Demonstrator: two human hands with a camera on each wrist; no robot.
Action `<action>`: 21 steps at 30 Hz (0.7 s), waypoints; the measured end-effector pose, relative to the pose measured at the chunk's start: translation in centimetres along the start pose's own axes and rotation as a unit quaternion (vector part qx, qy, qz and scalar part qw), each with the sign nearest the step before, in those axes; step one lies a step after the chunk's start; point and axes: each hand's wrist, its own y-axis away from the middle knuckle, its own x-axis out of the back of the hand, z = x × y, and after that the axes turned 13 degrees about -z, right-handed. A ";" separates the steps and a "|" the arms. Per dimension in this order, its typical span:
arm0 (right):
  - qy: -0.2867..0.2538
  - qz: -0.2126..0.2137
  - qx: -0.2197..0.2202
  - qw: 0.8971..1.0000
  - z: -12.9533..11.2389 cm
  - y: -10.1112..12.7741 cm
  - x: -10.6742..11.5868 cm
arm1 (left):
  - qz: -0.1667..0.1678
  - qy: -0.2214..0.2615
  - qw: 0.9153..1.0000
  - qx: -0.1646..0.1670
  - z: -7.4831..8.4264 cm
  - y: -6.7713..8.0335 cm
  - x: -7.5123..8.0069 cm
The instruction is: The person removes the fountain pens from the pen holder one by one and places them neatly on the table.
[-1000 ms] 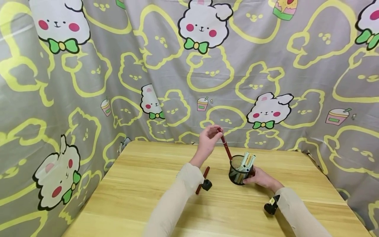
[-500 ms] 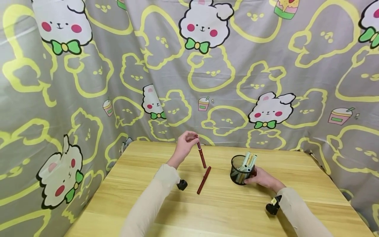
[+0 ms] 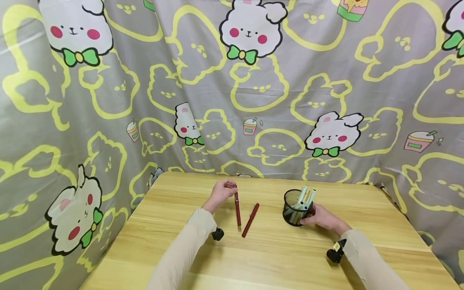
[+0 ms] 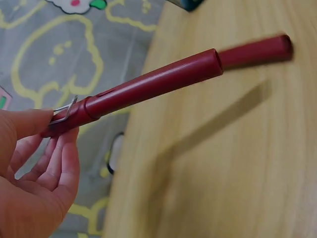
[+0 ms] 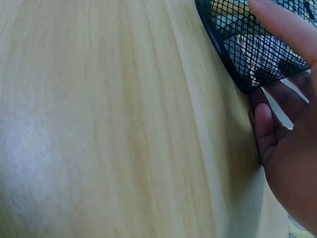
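Red pen (image 3: 237,209) is pinched at its clip end by my left hand (image 3: 222,192); my right hand (image 3: 320,217) hugs the black mesh cup (image 3: 294,209).

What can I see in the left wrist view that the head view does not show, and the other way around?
Only the left wrist view shows the metal clip at the held end of the red pen. Only the head view shows the right hand holding the black mesh cup with pens inside. Both show the left hand pinching the red pen, a second red pen lying beside it, and the wooden table.
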 end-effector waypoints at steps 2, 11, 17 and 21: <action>0.000 -0.001 0.002 1.000 0.0 0.0 0.0 | -0.004 -0.002 1.000 0.009 -0.5 0.2 0.0; -0.003 0.001 -0.009 1.000 0.1 -0.1 0.1 | -0.020 0.016 0.999 0.030 -2.0 0.1 -0.3; -0.005 0.000 -0.005 1.000 0.1 0.0 0.1 | -0.024 0.052 0.997 0.057 -3.1 0.1 -1.1; -0.008 -0.002 -0.002 1.000 0.0 0.0 0.0 | -0.024 0.068 0.995 0.067 -3.7 0.1 -1.7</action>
